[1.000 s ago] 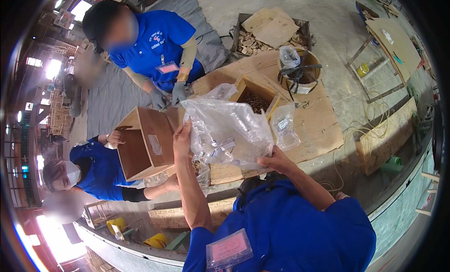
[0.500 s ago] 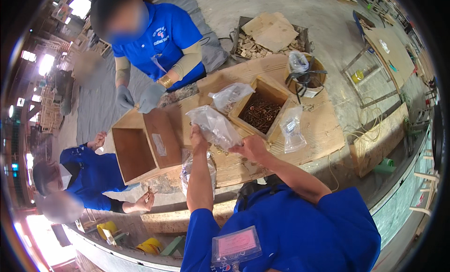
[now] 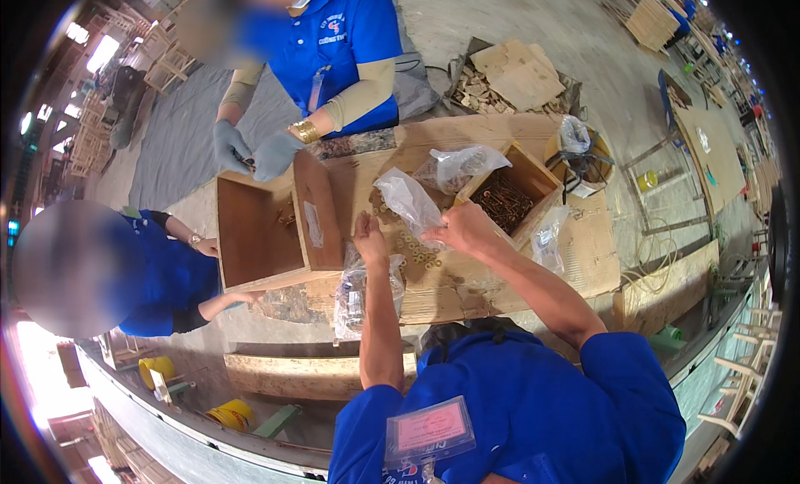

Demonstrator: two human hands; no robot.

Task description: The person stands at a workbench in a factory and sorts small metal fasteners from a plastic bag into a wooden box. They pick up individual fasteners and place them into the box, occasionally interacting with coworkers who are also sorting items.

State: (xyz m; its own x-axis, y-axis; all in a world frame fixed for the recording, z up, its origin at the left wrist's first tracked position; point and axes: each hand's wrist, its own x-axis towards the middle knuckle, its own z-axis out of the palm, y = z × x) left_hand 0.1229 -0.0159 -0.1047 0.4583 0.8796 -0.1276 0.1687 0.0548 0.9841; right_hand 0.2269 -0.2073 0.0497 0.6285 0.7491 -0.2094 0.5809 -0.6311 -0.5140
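Note:
A clear plastic bag [image 3: 410, 202] hangs from my right hand [image 3: 463, 229], whose fingers pinch its lower right end. Apart from the bag, my left hand [image 3: 369, 235] is loosely cupped, with nothing visible in it. Small brass-coloured rings [image 3: 421, 252] lie scattered on the cardboard [image 3: 467, 288] between and below my hands. Just beyond my right hand, a wooden box [image 3: 537, 184] holds many long brownish screws [image 3: 504, 202]. Another plastic bag [image 3: 462, 167] with contents leans by that box. A filled clear bag [image 3: 354, 300] lies beside my left forearm.
A divided wooden box [image 3: 258, 234] stands at left, with a co-worker's gloved hands [image 3: 250, 155] above it and another person's hands [image 3: 237, 299] at its side. A small clear bag [image 3: 548, 240] and a bucket [image 3: 593, 163] are at right. Wood scraps [image 3: 483, 88] lie behind.
My left hand has let go of the bag and moved away from it. More rings show on the cardboard. The person at left now reaches to the divided box. The view has shifted.

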